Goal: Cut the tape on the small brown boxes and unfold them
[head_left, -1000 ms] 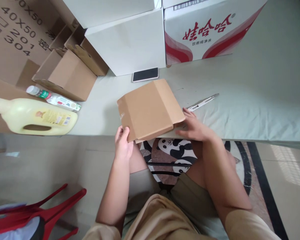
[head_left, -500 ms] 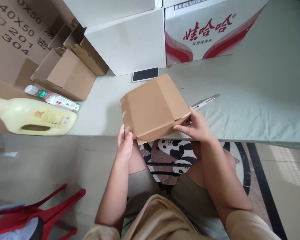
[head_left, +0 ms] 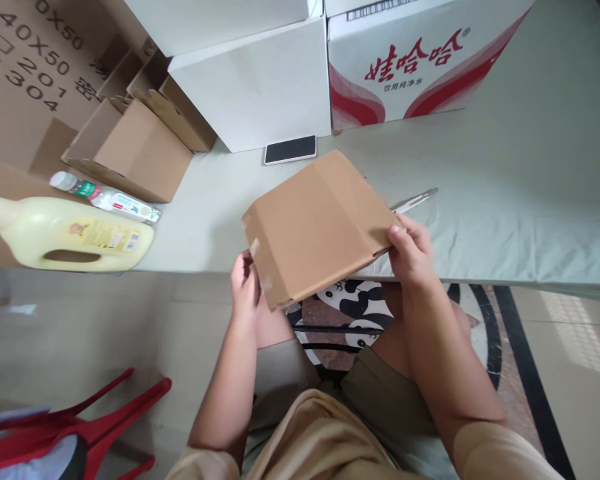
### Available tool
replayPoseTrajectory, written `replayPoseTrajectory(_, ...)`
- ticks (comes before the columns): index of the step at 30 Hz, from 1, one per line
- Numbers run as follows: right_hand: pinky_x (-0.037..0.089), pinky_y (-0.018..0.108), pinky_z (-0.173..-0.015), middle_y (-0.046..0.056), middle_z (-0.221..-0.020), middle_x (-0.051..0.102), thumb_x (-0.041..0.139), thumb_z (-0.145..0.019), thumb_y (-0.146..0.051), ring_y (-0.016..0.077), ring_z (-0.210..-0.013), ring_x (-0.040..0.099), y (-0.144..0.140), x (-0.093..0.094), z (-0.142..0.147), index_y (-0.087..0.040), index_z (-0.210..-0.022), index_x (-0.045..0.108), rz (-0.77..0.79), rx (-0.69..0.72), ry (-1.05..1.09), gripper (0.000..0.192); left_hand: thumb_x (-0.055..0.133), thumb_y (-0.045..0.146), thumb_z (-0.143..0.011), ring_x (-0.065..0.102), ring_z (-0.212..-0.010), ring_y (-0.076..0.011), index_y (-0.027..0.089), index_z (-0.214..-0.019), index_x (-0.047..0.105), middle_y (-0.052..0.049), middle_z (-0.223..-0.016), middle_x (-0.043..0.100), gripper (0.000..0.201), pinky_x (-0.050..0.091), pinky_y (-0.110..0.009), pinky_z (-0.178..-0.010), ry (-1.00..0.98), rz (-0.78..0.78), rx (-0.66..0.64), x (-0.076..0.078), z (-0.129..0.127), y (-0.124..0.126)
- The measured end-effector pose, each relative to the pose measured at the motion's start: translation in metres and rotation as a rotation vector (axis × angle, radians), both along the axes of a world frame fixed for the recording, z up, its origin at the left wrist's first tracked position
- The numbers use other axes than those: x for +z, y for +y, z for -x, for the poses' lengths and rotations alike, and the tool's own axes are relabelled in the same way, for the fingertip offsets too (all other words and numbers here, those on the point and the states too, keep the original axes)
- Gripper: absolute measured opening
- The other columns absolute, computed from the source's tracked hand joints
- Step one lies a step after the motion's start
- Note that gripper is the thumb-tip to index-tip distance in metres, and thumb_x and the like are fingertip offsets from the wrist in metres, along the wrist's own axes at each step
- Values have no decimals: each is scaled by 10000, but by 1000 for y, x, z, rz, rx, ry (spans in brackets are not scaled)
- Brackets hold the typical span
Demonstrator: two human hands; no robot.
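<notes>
A brown cardboard box (head_left: pixel 315 227), pressed nearly flat, is tilted over the table's front edge. Clear tape shows along its left side. My right hand (head_left: pixel 413 248) grips its right corner, thumb on top and fingers beneath. At the left edge, the curled fingers of my left hand (head_left: pixel 245 283) hold the cardboard, partly hidden by it. Just beyond my right hand lies a utility knife (head_left: pixel 416 199), its near end covered by the box and hand.
A phone (head_left: pixel 291 150) lies before the white carton (head_left: pixel 260 87), beside a red-lettered carton (head_left: pixel 405 73). On the left are open cardboard boxes (head_left: pixel 140 150), a clear bottle (head_left: pixel 115 200) and a yellow jug (head_left: pixel 80 233). A red stool (head_left: pixel 100 433) stands on the floor.
The box has flattened, and its near edge has come lower towards me. My right hand has shifted right along its corner; my left thumb has left the top face.
</notes>
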State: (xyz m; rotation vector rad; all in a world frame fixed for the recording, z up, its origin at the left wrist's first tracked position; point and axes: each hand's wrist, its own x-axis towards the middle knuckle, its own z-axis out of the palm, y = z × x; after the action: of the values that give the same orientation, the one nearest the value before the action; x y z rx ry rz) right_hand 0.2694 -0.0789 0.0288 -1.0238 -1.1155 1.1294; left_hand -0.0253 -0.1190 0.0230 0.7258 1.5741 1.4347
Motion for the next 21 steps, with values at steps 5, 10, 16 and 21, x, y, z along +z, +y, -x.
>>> replayPoseTrajectory(5,301,292,-444,-32,-492,406,706,-815,-716,112,-434,359,-5,8,-3,-239,-572,484,-32,193,162,580,683,633,-849,734,-711,-249,225,-1062,731,-54,-866,789,462,625,-389,-621,-438,249,-153,25,-7,-21)
replayPoseTrajectory(10,323,302,-473,-24,-506,438,696,-811,-753,121,-456,393,-4,10,-5,-239,-591,520,-12,191,150,586,633,464,-907,699,-586,-199,209,-824,696,-9,-660,735,275,664,-384,-709,-594,264,9,26,0,-35)
replayPoseTrajectory(16,329,291,-568,-23,-602,444,654,-833,-801,118,-577,404,3,5,-5,-221,-641,497,73,142,-134,630,703,614,-789,750,-700,-293,232,-839,706,-43,-686,735,385,670,-458,-683,-663,483,87,28,8,-36)
replayPoseTrajectory(21,445,315,-695,22,-765,636,651,-845,-779,163,-739,557,8,6,-3,-208,-844,684,113,124,-266,572,656,838,-688,763,-807,-344,228,-935,730,-78,-838,765,663,663,-510,-698,-659,636,108,46,1,-29)
